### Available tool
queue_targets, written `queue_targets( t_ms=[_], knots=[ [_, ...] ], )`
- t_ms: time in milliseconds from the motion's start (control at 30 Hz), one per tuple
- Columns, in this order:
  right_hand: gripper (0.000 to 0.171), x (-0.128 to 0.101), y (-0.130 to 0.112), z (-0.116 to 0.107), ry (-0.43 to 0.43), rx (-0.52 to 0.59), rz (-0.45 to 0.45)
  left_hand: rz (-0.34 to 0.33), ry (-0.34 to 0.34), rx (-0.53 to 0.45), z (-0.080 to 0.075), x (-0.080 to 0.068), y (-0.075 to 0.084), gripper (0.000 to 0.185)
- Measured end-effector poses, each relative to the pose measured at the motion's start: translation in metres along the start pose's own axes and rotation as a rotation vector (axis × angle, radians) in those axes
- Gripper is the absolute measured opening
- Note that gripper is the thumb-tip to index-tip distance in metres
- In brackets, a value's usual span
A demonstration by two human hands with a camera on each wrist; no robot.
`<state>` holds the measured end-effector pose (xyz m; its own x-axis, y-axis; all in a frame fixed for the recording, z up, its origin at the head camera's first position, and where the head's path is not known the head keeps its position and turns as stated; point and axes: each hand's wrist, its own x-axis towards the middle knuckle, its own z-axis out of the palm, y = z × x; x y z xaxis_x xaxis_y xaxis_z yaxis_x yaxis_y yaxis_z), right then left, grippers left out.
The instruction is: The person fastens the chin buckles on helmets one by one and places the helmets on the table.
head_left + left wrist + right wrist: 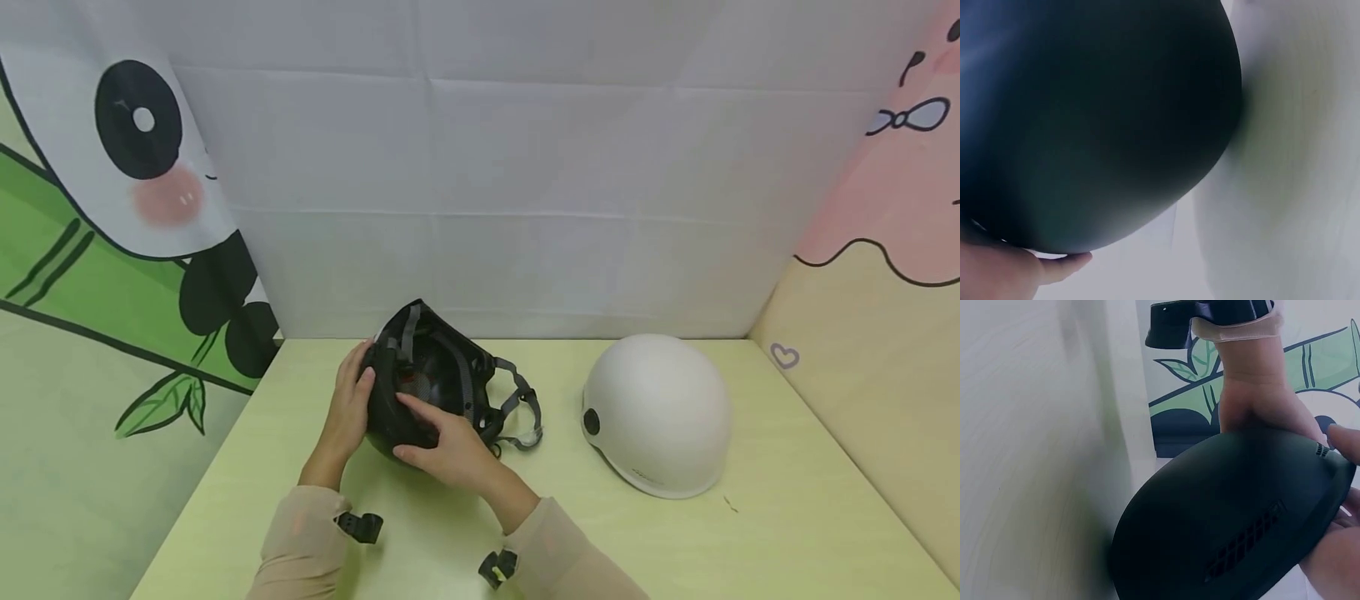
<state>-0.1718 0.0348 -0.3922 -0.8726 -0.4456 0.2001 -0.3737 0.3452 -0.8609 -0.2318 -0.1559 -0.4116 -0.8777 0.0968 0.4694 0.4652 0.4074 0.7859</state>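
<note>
"Left hand (347, 408) and right hand (453, 450) — what were they doing?"

"They grasped the black helmet (435, 379) from two sides, near the back edge of the table (420, 542) — likely because something so rounded would otherwise rock."

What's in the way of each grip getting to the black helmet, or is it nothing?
Nothing visible is in the way. The left-hand grip touches the left side of the black helmet, and the right-hand grip touches its near edge. The white helmet sits off to the right, apart from it.
</note>
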Motion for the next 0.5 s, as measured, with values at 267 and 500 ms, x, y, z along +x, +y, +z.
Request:
queue_targets(
  t_ms=[267, 500],
  knots=[
    [0.055, -0.003, -0.001, -0.002, -0.056, 0.055, -0.034, -0.008, 0.003, -0.086, -0.003, -0.007, -0.013, 0.045],
    [0.044, -0.001, -0.001, 0.001, -0.072, 0.08, -0.05, -0.097, 0.014, -0.191, -0.003, -0.018, -0.006, 0.046]
  ],
)
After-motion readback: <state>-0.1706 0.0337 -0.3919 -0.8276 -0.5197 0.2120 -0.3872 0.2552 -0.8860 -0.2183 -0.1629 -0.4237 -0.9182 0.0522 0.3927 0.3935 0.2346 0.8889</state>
